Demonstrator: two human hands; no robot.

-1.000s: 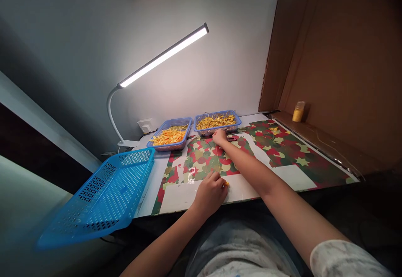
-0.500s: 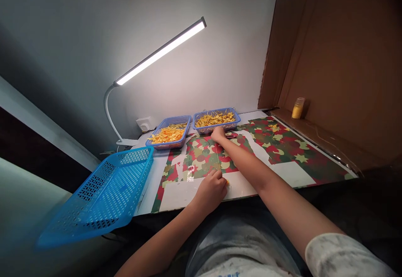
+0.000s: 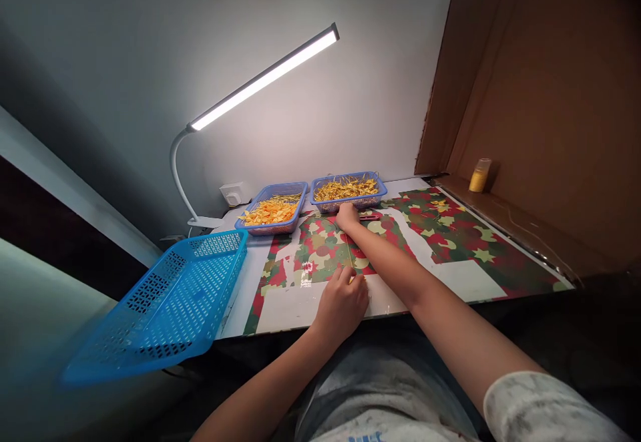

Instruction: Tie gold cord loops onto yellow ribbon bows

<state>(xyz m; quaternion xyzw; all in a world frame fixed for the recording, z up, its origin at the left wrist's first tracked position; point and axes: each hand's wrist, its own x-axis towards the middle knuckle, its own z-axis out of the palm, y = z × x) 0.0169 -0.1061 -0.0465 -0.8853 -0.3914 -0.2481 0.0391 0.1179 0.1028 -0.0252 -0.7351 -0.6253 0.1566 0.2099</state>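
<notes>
One thin yellow thread (image 3: 350, 253) stretches over the tabletop (image 3: 293, 312), your left hand (image 3: 345, 300) pinching its near end, your right hand (image 3: 346, 217) (the farther one) closed on its other. Beyond stand two small filled baskets (image 3: 265, 230), one larger blue basket (image 3: 200, 298), one lit lamp (image 3: 265, 80).

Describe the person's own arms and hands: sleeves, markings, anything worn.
The left hand and right hand are ungloved, with no ring or watch visible. The right arm has a short, pale sleeve with grey mottling; the left sleeve is out of view. The shirt front is similarly mottled, with a blue marking.
</notes>
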